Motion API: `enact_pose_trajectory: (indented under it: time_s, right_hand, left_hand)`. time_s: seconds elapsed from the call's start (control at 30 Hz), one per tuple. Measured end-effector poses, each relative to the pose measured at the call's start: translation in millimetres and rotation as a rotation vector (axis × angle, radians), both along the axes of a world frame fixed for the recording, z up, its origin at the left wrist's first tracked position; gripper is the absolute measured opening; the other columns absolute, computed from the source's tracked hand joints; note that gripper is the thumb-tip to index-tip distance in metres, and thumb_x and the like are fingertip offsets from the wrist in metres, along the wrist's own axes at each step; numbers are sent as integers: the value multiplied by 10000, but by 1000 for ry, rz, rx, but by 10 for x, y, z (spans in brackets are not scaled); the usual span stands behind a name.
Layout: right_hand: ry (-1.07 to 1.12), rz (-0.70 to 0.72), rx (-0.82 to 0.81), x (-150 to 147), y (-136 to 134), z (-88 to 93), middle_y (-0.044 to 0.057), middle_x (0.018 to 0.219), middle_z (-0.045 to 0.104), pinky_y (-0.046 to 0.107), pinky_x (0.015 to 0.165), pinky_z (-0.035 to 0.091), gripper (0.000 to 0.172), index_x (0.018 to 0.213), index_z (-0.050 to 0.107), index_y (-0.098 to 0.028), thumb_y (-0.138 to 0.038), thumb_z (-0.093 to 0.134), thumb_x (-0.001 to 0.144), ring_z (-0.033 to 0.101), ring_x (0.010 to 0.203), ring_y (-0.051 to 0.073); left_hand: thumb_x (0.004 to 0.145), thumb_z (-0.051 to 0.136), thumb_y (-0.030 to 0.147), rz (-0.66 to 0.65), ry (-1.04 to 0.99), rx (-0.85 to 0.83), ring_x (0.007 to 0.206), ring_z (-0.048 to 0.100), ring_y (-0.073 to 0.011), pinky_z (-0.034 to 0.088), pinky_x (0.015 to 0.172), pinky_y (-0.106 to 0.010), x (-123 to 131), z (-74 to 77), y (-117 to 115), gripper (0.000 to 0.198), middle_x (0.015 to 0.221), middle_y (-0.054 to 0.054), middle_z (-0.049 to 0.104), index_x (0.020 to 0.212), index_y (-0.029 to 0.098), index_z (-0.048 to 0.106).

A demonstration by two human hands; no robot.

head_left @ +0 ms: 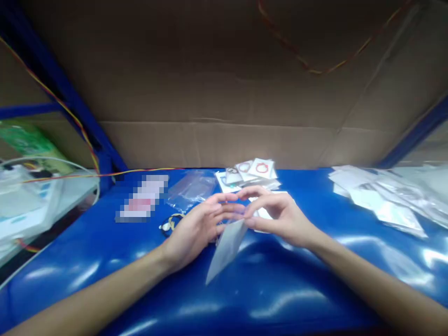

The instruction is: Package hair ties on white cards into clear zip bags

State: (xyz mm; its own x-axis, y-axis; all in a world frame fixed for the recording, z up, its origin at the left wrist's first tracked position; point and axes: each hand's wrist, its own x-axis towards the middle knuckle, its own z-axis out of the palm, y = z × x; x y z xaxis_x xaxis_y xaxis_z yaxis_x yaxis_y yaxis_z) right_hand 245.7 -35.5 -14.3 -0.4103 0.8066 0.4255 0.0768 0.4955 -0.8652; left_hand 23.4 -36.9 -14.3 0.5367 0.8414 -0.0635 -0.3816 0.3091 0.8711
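White packet (228, 249) at frame center, slanting down toward the lower left, upper end in the right hand (280, 215). Right fingers pinched closed on that end. Left hand (196, 228) just beside it, fingers loosely spread, palm turned inward; can't tell if they touch the packet. Blue desk (290, 303) below. Behind the hands, upper middle: stacked cards (262, 169), top one with a red ring shape. Clear plastic bag (192, 186) left of the stack. Dark and yellow cords (171, 222) by the left hand. Pile of white packets (367, 186) right side.
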Motion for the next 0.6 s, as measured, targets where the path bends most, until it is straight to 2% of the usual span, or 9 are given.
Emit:
enact_pose_trajectory:
  time_s: [0.1,0.17,0.27,0.37,0.47,0.53,0.6]
  right_hand:
    - [4,27,4,10,-17,14,73,1363,664,446,1139,426,64,871,831,-259,-278,845,812,536,1371,279]
    - [-7,35,-6,7,-33,18,66,1435,625,451,1154,410,76,882,836,-272,-292,849,810,472,1434,291]
    - [5,46,-5,-8,-40,17,61,1472,600,458,1162,401,79,899,823,-262,-298,829,829,495,1421,294]
    - [-15,-61,45,-18,-12,-7,83,1405,640,451,1117,447,101,955,779,-238,-268,787,858,573,1340,279]
    - [-176,-233,217,-9,30,-58,101,1257,696,457,1053,486,129,1030,716,-221,-224,714,901,634,1212,264]
    - [-380,-232,333,-5,40,-95,99,1220,706,471,1054,477,148,1075,698,-215,-214,673,929,630,1188,264]
    - [-582,-141,383,-21,24,-127,101,1285,691,492,1094,446,222,1175,684,-218,-244,654,957,610,1230,268]
  left_hand:
    - [869,695,253,-152,39,2,1064,703,-277,504,955,-385,-22,-18,-15,390,1193,-119,757,1254,201,660]
    - [856,752,286,-246,71,31,1008,725,-269,508,939,-385,-32,-40,-25,463,1115,-114,779,1295,196,637]
    - [833,806,298,-251,150,84,924,737,-231,520,889,-335,-40,-65,-31,455,1000,-92,791,1254,175,684]
    - [821,815,280,-78,218,80,831,730,-197,537,764,-271,-47,-53,-9,288,952,-81,788,1079,167,755]
    - [806,817,290,178,181,76,709,702,-180,537,634,-245,-59,4,56,285,907,-72,769,1045,161,732]
    - [815,787,270,317,131,95,721,697,-171,556,657,-249,-75,49,118,302,945,-50,759,1088,192,684]
    - [793,760,216,459,97,92,739,695,-182,568,655,-259,-99,84,182,337,940,-43,745,1111,201,649]
